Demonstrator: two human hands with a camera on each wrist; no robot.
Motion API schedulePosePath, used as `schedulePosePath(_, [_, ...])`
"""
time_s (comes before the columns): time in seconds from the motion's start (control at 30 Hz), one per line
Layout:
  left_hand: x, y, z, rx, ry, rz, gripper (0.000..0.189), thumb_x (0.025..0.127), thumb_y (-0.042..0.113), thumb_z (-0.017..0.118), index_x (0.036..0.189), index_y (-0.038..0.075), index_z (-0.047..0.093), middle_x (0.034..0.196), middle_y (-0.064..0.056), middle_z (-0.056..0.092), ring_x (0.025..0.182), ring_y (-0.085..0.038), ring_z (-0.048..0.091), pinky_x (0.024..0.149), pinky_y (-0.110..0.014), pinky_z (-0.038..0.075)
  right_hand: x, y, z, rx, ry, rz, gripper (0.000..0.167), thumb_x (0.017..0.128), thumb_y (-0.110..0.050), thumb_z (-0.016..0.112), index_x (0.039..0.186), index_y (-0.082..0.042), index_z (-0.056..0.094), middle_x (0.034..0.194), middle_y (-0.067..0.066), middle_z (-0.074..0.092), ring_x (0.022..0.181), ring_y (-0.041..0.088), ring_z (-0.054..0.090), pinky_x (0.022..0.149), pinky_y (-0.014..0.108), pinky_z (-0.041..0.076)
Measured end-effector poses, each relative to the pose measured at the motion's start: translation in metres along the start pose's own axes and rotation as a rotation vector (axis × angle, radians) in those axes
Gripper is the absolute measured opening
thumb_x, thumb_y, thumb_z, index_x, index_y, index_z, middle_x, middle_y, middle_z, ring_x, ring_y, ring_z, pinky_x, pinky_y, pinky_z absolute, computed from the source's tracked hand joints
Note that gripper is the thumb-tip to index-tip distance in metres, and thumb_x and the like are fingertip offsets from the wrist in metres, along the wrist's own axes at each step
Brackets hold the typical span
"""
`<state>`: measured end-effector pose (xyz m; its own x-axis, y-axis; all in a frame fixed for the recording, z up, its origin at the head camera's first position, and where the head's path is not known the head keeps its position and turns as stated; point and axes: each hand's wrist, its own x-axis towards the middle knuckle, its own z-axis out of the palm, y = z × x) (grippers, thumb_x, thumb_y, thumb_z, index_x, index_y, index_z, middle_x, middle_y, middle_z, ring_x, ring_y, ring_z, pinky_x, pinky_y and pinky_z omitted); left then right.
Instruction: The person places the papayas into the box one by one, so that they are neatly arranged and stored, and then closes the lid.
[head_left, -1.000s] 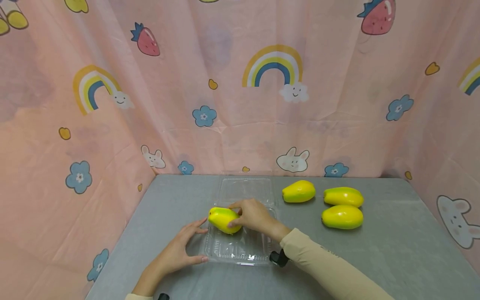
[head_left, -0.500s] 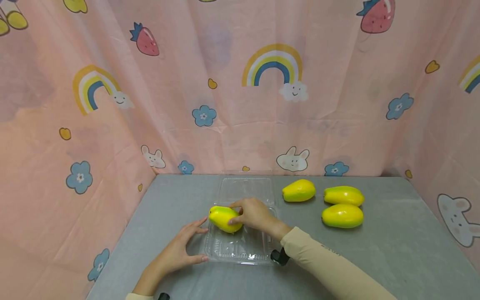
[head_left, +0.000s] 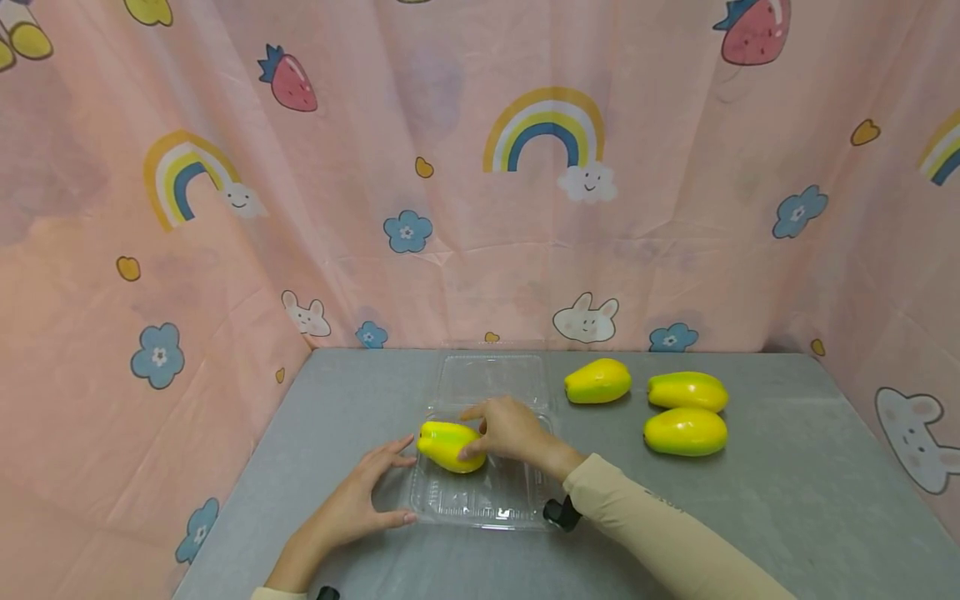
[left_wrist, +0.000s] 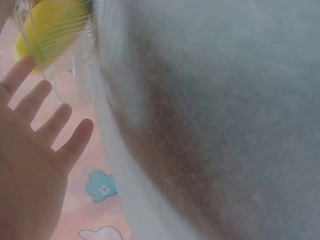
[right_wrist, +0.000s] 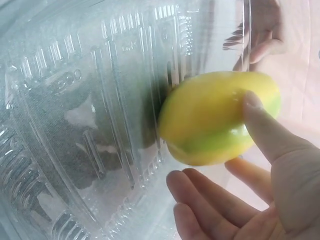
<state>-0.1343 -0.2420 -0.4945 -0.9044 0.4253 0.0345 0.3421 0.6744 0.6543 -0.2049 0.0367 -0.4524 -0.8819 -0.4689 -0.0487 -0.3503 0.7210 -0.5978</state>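
A yellow-green papaya [head_left: 452,450] lies in the left back part of a clear plastic clamshell box [head_left: 480,504], whose lid stands open behind. My right hand [head_left: 512,429] is over the box; in the right wrist view its thumb presses the papaya [right_wrist: 210,117] and the index finger meets the fruit's edge. The other fingers curl loosely beside it. My left hand [head_left: 356,496] is spread at the box's left side, fingertips at the rim. In the left wrist view, the fingers of the left hand [left_wrist: 35,155] are extended near the clear wall.
Right of the box lie three more papayas: one papaya [head_left: 597,382] alone, and a back papaya [head_left: 687,392] close against a front papaya [head_left: 686,432]. The grey table [head_left: 780,517] ends at a pink patterned curtain [head_left: 480,275].
The papaya in the right hand has shifted slightly toward me and down in the box. The index finger now sits a little above its top edge. The left hand has stayed still.
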Motion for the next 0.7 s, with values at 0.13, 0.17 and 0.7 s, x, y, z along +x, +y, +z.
schedulePosePath(0.13, [0.0002,-0.0008,0.0004,0.006,0.002,-0.001,0.078,0.07,0.06,0.081,0.135,0.025,0.058,0.163,0.007,0.032,0.151,-0.027,0.029,0.116,-0.062,0.032,0.0002,0.0017,0.0008,-0.015,-0.009,-0.029,0.056,0.074,-0.044,0.085,0.122,-0.018,0.072,0.11,0.004,0.077,0.088,0.016,0.071,0.073,0.03,0.058])
schedulePosePath(0.17, [0.0002,-0.0009,0.0005,0.005,0.004,0.003,0.077,0.07,0.06,0.081,0.135,0.025,0.058,0.163,0.007,0.033,0.15,-0.028,0.03,0.116,-0.063,0.032,0.0003,0.0018,0.0007,-0.016,-0.006,-0.034,0.056,0.074,-0.044,0.085,0.122,-0.018,0.072,0.111,0.004,0.076,0.089,0.016,0.071,0.074,0.03,0.058])
schedulePosePath(0.7, [0.0006,-0.0012,0.0011,0.0,0.007,0.022,0.074,0.071,0.051,0.084,0.135,0.022,0.058,0.163,0.003,0.033,0.15,-0.031,0.031,0.115,-0.063,0.032,0.0013,0.0013,0.0014,-0.081,0.048,-0.033,0.057,0.073,-0.047,0.084,0.121,-0.017,0.072,0.11,0.002,0.077,0.083,0.012,0.069,0.071,0.027,0.055])
